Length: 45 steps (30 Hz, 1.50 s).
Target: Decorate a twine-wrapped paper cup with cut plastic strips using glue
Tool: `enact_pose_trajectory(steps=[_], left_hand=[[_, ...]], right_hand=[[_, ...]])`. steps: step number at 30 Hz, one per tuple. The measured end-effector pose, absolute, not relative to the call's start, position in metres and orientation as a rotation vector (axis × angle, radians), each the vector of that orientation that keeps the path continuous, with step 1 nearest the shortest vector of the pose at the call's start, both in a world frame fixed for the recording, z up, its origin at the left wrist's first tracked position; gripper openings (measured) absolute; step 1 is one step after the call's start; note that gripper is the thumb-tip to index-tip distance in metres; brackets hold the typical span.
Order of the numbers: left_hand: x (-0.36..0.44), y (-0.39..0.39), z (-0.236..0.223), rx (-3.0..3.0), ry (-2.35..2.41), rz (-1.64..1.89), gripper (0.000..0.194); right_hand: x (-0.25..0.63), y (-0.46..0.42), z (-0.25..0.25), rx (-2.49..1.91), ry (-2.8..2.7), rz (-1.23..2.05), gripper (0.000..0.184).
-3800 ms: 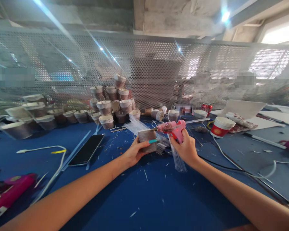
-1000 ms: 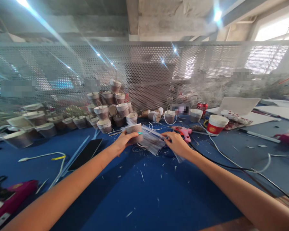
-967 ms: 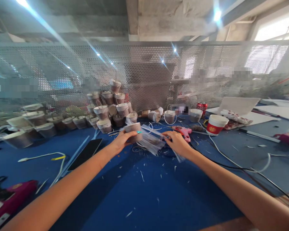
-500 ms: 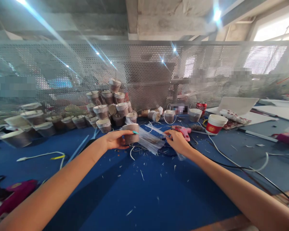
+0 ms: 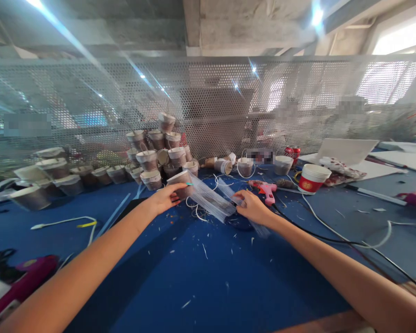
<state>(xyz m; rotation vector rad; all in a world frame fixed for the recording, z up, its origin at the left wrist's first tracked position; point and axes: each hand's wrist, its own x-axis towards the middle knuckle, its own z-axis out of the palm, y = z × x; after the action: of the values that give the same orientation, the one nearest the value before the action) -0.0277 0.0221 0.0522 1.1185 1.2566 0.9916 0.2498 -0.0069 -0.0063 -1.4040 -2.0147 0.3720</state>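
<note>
My left hand (image 5: pixel 163 200) grips a small brown cup with a white rim (image 5: pixel 179 181), tilted and held over the blue table (image 5: pixel 208 277). My right hand (image 5: pixel 251 206) is closed on a clear plastic bag of thin sticks (image 5: pixel 211 201) that stretches between both hands. A pink glue gun (image 5: pixel 264 188) lies on the table just beyond my right hand, with no hand on it. White cord loops (image 5: pixel 199 213) lie under the bag.
A pile of similar small cups (image 5: pixel 159 150) stands behind, with more in a row at the left (image 5: pixel 55 173). A red-and-white paper cup (image 5: pixel 312 178), a soda can (image 5: pixel 293 152), a black cable (image 5: pixel 350 245), a magenta tool (image 5: pixel 24 277) and a perforated metal screen (image 5: pixel 208 106) surround the work area.
The glue gun went from my right hand to the table. My right hand took hold of the plastic bag. My left hand moved the cup left and farther away, tilting it.
</note>
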Motion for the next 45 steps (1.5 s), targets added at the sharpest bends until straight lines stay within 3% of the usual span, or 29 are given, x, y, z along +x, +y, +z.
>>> enact_pose_trajectory(steps=[4, 12, 18, 22, 30, 33, 39, 41, 45], left_hand=[[-0.024, 0.015, 0.051, 0.849, 1.104, 0.932, 0.024], [-0.016, 0.018, 0.047, 1.020, 1.081, 1.041, 0.021], [-0.035, 0.007, 0.109, 1.154, 1.022, 1.498, 0.029], [-0.036, -0.009, 0.143, 1.306, 0.731, 1.661, 0.026], [0.045, 0.068, 0.115, 0.986, 0.663, 1.374, 0.043], [0.078, 0.102, 0.106, 1.033, 0.935, 1.182, 0.039], [0.097, 0.120, 0.090, 1.029, 1.218, 0.951, 0.058], [0.090, 0.114, 0.085, 1.031, 1.253, 0.912, 0.057], [0.068, 0.097, 0.075, 1.060, 1.196, 0.926, 0.035]], right_hand=[[0.244, -0.011, -0.005, -1.289, -2.018, 0.524, 0.039], [0.242, -0.015, -0.002, -1.381, -1.889, 0.684, 0.035], [0.238, -0.021, 0.002, -1.405, -1.706, 0.968, 0.029], [0.230, -0.033, 0.010, -1.435, -1.616, 1.104, 0.029], [0.243, -0.022, 0.008, -1.413, -1.488, 0.720, 0.036], [0.251, -0.015, 0.007, -1.460, -1.543, 0.603, 0.037], [0.255, -0.018, 0.006, -1.453, -1.899, 0.409, 0.033], [0.257, -0.018, 0.007, -1.409, -2.030, 0.324, 0.036], [0.265, -0.016, 0.013, -1.370, -2.239, 0.086, 0.038]])
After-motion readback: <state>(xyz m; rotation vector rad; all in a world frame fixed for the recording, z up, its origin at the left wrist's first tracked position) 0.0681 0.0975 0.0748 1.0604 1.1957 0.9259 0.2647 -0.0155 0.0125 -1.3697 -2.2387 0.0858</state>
